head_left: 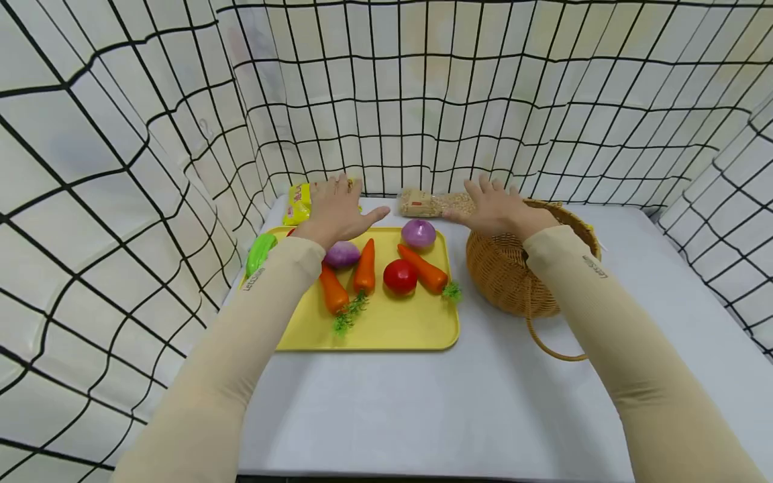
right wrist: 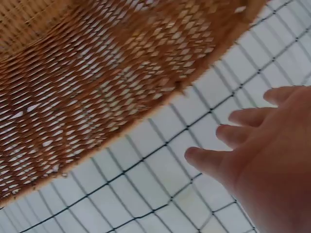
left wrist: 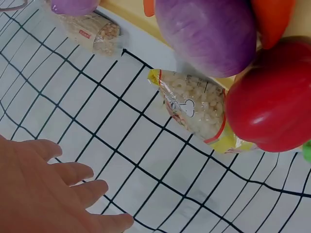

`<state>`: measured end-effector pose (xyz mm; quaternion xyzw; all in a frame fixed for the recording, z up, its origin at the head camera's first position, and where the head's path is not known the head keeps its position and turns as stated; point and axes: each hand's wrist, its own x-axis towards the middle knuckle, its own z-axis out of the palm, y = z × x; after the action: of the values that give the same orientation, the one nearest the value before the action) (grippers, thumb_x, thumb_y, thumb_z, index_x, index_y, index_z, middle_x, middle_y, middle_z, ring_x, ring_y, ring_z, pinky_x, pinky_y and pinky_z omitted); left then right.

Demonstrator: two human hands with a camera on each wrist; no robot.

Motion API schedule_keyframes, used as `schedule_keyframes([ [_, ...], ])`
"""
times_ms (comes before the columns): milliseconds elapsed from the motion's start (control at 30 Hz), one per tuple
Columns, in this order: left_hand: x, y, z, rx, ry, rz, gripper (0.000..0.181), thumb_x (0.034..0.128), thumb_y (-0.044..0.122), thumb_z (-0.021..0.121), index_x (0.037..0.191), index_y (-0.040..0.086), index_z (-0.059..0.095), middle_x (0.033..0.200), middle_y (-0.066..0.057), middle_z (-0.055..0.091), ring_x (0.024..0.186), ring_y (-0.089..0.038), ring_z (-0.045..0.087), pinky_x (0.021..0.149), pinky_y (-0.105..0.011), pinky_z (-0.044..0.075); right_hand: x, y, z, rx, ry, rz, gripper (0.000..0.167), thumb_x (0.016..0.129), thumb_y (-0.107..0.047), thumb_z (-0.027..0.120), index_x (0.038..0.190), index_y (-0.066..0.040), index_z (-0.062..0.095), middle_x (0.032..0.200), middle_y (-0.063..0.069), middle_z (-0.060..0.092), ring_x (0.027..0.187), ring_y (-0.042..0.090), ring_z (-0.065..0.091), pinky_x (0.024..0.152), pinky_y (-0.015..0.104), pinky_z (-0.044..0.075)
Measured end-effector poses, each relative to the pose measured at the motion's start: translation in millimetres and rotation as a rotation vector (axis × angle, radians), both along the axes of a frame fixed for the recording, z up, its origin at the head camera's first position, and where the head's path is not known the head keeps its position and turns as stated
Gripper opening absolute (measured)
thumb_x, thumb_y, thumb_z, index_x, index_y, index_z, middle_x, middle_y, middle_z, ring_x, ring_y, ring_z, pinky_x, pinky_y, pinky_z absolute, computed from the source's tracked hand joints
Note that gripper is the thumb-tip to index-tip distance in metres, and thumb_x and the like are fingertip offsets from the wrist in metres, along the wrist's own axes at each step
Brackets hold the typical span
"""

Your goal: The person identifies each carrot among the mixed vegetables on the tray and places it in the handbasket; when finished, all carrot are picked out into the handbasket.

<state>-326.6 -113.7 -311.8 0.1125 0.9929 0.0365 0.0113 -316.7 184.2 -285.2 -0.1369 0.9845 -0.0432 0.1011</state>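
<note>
My left hand [head_left: 339, 213] hovers over the back of the yellow tray [head_left: 398, 329], fingers spread and holding nothing. Below and near it lie a purple onion [head_left: 342, 254] and a yellow snack packet [head_left: 298, 204]. In the left wrist view a red bell pepper [left wrist: 272, 102] and the packet appear beyond the fingers. My right hand [head_left: 496, 209], also spread and holding nothing, is over the left rim of the wicker basket [head_left: 504, 275]. The right wrist view shows the basket's woven wall [right wrist: 87, 92] beside that hand, apart from the fingers.
On the tray lie several carrots [head_left: 365, 268], a red tomato [head_left: 400, 276], another purple onion [head_left: 419, 233] and a green vegetable [head_left: 261, 253]. A clear packet [head_left: 419, 202] lies behind the tray. Black netting [head_left: 423, 100] stands around the white table [head_left: 410, 416]; the basket's handle [head_left: 552, 352] rests on it.
</note>
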Motion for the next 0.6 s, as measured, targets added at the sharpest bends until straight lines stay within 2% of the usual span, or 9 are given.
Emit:
schedule_keyframes([
  [133,8.0,-16.0,-4.1,0.068,0.008,0.012,0.101,0.0875,0.081,0.02,0.158,0.011,0.007,0.163,-0.02,-0.002,0.148,-0.04,-0.006,0.112,-0.065,-0.011,12.9,-7,3.4,-0.024,-0.001,0.049,0.102,0.087,-0.081,0.026,0.158,-0.013,0.0,0.162,0.02,-0.007,0.148,0.042,-0.002,0.116,0.061,-0.001],
  [267,16.6,-35.2,-8.9,0.183,0.054,0.038,0.097,0.0896,0.078,0.021,0.158,0.011,0.009,0.163,-0.018,0.002,0.149,-0.04,-0.002,0.112,-0.065,-0.011,27.8,-17,5.9,-0.07,0.028,0.113,0.1,0.087,-0.08,0.033,0.159,-0.015,0.006,0.163,0.017,0.002,0.149,0.038,0.005,0.118,0.056,0.007],
  [367,23.6,-50.9,-12.2,0.274,0.11,0.076,0.089,0.0945,0.071,0.022,0.157,0.009,0.015,0.162,-0.02,0.011,0.147,-0.042,0.007,0.115,-0.064,-0.002,40.0,-27,6.9,-0.113,0.061,0.159,0.096,0.089,-0.074,0.042,0.159,-0.016,0.011,0.163,0.015,0.008,0.149,0.037,0.01,0.118,0.054,0.013],
  [467,32.0,-68.4,-15.6,0.35,0.154,0.119,0.081,0.0992,0.063,0.024,0.155,0.004,0.022,0.159,-0.025,0.018,0.145,-0.045,0.015,0.115,-0.062,0.01,52.8,-35,4.4,-0.186,0.072,0.199,0.087,0.09,-0.065,0.051,0.158,-0.022,0.017,0.163,0.011,0.012,0.148,0.035,0.016,0.117,0.054,0.02],
  [600,44.8,-92.2,-22.2,0.46,0.167,0.176,0.074,0.1019,0.055,0.026,0.151,0.001,0.031,0.155,-0.025,0.028,0.14,-0.046,0.026,0.111,-0.062,0.023,71.4,-44,-4.5,-0.31,0.037,0.254,0.08,0.092,-0.055,0.059,0.157,-0.024,0.023,0.162,0.01,0.018,0.146,0.033,0.024,0.115,0.053,0.026],
])
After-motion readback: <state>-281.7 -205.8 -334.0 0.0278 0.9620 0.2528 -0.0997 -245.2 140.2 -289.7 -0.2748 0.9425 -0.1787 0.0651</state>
